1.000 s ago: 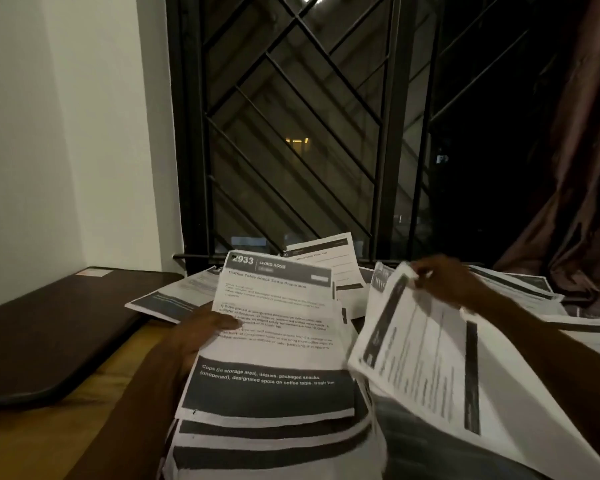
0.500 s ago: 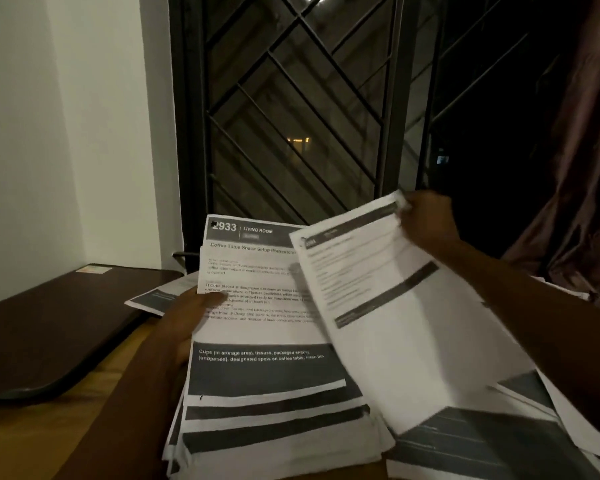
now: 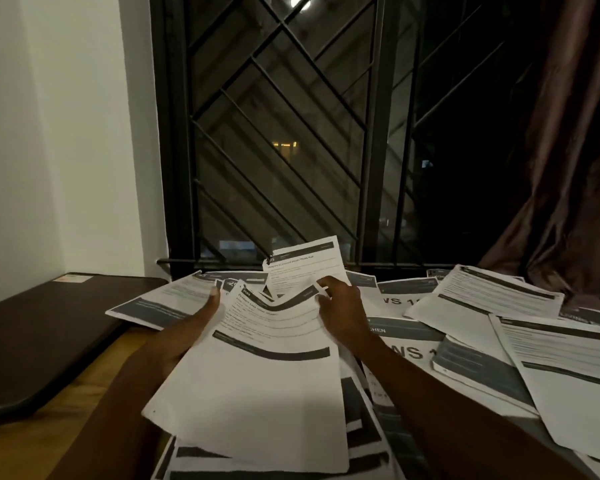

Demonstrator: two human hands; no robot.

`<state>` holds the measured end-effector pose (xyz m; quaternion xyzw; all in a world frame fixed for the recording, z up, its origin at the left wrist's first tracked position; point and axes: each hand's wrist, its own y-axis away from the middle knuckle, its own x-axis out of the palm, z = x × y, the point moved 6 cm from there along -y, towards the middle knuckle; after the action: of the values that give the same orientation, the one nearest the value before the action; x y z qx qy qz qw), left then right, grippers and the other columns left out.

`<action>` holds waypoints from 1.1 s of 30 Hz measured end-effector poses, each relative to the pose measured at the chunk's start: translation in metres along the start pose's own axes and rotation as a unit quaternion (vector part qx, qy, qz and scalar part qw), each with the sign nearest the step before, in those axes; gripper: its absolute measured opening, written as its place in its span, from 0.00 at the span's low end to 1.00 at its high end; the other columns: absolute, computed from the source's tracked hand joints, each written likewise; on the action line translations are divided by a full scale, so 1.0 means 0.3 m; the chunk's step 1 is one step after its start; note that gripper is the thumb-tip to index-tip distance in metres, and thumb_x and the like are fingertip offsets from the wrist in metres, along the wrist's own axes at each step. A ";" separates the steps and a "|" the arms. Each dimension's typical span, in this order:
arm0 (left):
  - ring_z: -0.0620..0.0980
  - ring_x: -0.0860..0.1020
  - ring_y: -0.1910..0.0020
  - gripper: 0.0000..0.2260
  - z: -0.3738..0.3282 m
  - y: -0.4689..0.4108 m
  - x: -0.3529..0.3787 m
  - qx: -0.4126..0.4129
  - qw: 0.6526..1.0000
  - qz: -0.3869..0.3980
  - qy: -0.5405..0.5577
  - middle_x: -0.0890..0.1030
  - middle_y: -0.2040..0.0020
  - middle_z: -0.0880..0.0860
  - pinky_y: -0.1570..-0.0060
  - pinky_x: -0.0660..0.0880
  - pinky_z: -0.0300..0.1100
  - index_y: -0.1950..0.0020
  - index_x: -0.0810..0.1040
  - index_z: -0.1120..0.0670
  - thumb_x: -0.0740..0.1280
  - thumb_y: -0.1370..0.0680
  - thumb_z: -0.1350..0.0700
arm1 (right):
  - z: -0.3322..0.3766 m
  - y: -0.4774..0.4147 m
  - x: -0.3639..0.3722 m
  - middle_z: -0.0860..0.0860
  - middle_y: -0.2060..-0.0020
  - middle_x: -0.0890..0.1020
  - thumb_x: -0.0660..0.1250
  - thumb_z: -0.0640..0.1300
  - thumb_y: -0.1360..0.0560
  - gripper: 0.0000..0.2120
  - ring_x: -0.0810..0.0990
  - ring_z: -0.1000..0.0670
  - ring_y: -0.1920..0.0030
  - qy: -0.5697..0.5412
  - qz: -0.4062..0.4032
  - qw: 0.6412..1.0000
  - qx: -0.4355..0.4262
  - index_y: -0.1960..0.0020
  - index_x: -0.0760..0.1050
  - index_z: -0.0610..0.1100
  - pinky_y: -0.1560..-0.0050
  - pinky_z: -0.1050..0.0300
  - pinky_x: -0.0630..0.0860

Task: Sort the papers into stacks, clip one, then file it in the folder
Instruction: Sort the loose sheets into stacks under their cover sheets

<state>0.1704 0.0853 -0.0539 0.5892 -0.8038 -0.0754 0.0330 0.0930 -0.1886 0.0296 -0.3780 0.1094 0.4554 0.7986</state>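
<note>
White top sheet [image 3: 257, 386], dark-banded, askew on the paper stack [image 3: 364, 424] over the wooden table [image 3: 49, 441]. Stack gripped from the left by left hand [image 3: 184, 336], thumb up its margin. Sheet's upper right corner pinched by right hand [image 3: 340, 311]. Rightward, loose papers [image 3: 485, 299] overlapping; leftward, dark flat slab [image 3: 49, 327].

What may be the folder [image 3: 49, 327] lies at the tabletop's [image 3: 77, 410] left edge; papers [image 3: 492, 296] spread along its back edge and right side.
</note>
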 end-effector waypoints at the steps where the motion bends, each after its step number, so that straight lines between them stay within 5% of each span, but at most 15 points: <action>1: 0.55 0.79 0.37 0.36 0.019 -0.028 -0.001 0.010 1.000 0.018 -0.007 0.80 0.35 0.52 0.34 0.73 0.56 0.33 0.76 0.48 0.73 0.35 0.30 | -0.009 -0.007 0.000 0.46 0.41 0.80 0.64 0.37 0.22 0.12 0.78 0.46 0.39 -0.009 0.009 1.000 0.000 0.39 0.76 0.42 0.39 0.58 0.73; 3: 0.57 0.79 0.37 0.27 -0.039 0.069 0.072 0.012 0.999 0.041 -0.032 0.81 0.37 0.56 0.35 0.74 0.56 0.35 0.77 0.54 0.77 0.31 0.46 | -0.012 0.000 -0.014 0.48 0.39 0.79 0.65 0.41 0.22 0.14 0.77 0.48 0.38 -0.044 0.048 0.998 0.000 0.37 0.75 0.43 0.42 0.62 0.69; 6: 0.60 0.75 0.33 0.21 -0.128 0.189 0.172 0.037 0.995 0.065 -0.064 0.78 0.35 0.59 0.31 0.69 0.54 0.33 0.72 0.59 0.67 0.25 0.71 | -0.074 -0.006 -0.053 0.49 0.33 0.73 0.66 0.57 0.25 0.27 0.72 0.49 0.35 0.044 0.178 0.983 0.014 0.30 0.67 0.48 0.42 0.58 0.66; 10: 0.59 0.69 0.30 0.23 -0.108 0.161 0.128 0.037 0.998 0.021 -0.053 0.71 0.29 0.59 0.28 0.63 0.52 0.28 0.67 0.62 0.60 0.22 0.76 | -0.230 -0.012 -0.178 0.50 0.28 0.67 0.70 0.68 0.35 0.45 0.67 0.45 0.30 0.259 0.342 0.898 0.095 0.25 0.56 0.54 0.33 0.48 0.64; 12: 0.61 0.68 0.28 0.23 -0.114 0.156 0.119 0.042 0.998 0.010 -0.048 0.69 0.27 0.62 0.26 0.61 0.52 0.27 0.66 0.65 0.58 0.21 0.75 | -0.261 -0.023 -0.226 0.50 0.31 0.72 0.72 0.59 0.31 0.34 0.70 0.47 0.34 0.310 0.385 0.864 0.097 0.30 0.66 0.51 0.32 0.48 0.66; 15: 0.62 0.68 0.28 0.21 -0.127 0.160 0.126 0.045 0.998 -0.007 -0.039 0.70 0.28 0.62 0.27 0.62 0.50 0.27 0.66 0.65 0.57 0.20 0.74 | -0.236 -0.031 -0.259 0.53 0.52 0.81 0.69 0.42 0.26 0.06 0.76 0.52 0.45 0.308 0.420 0.852 0.059 0.51 0.79 0.51 0.41 0.58 0.70; 20: 0.58 0.73 0.36 0.20 -0.148 0.175 0.151 0.048 0.999 -0.008 -0.021 0.75 0.36 0.55 0.31 0.66 0.50 0.31 0.70 0.56 0.59 0.20 0.72 | -0.018 -0.162 -0.381 0.46 0.57 0.80 0.63 0.35 0.24 0.07 0.79 0.46 0.50 0.210 0.245 0.945 -0.056 0.55 0.78 0.43 0.41 0.47 0.75; 22: 0.57 0.76 0.39 0.18 -0.160 0.191 0.173 0.040 0.999 0.010 -0.010 0.77 0.40 0.55 0.34 0.70 0.51 0.33 0.70 0.55 0.61 0.20 0.70 | 0.127 -0.185 -0.395 0.48 0.57 0.80 0.65 0.37 0.24 0.05 0.79 0.49 0.52 0.133 0.197 0.967 -0.096 0.53 0.78 0.44 0.46 0.52 0.76; 25: 0.52 0.83 0.51 0.10 -0.157 0.208 0.205 0.030 0.999 0.020 0.014 0.84 0.47 0.55 0.48 0.78 0.47 0.38 0.76 0.55 0.65 0.20 0.60 | 0.293 -0.160 -0.275 0.51 0.56 0.81 0.68 0.39 0.25 0.05 0.78 0.54 0.54 0.123 0.185 0.963 -0.156 0.50 0.79 0.45 0.51 0.59 0.75; 28: 0.58 0.84 0.47 0.14 -0.143 0.210 0.201 0.017 0.990 0.017 0.140 0.85 0.45 0.58 0.41 0.78 0.57 0.40 0.78 0.51 0.66 0.22 0.45 | 0.284 -0.120 -0.053 0.47 0.51 0.83 0.70 0.40 0.27 0.07 0.80 0.48 0.51 0.160 0.175 0.958 -0.160 0.49 0.81 0.47 0.49 0.51 0.77; 30: 0.62 0.82 0.44 0.21 -0.131 0.207 0.199 -0.013 0.986 0.028 0.163 0.84 0.44 0.60 0.39 0.75 0.61 0.39 0.78 0.49 0.67 0.26 0.38 | 0.250 -0.082 0.056 0.48 0.52 0.82 0.69 0.42 0.26 0.06 0.80 0.48 0.51 0.176 0.145 0.963 -0.146 0.51 0.80 0.50 0.54 0.54 0.76; 33: 0.62 0.83 0.45 0.23 -0.124 0.200 0.205 -0.001 0.997 0.035 0.064 0.85 0.46 0.59 0.41 0.76 0.61 0.38 0.77 0.51 0.74 0.31 0.46 | 0.217 -0.039 0.129 0.48 0.53 0.82 0.66 0.43 0.24 0.06 0.80 0.48 0.52 0.159 0.100 0.972 -0.139 0.49 0.80 0.50 0.55 0.56 0.74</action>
<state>0.1005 0.0415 -0.0096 0.5642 -0.8202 -0.0367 0.0875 0.1132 -0.1213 0.0605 -0.5399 0.2079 0.4780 0.6610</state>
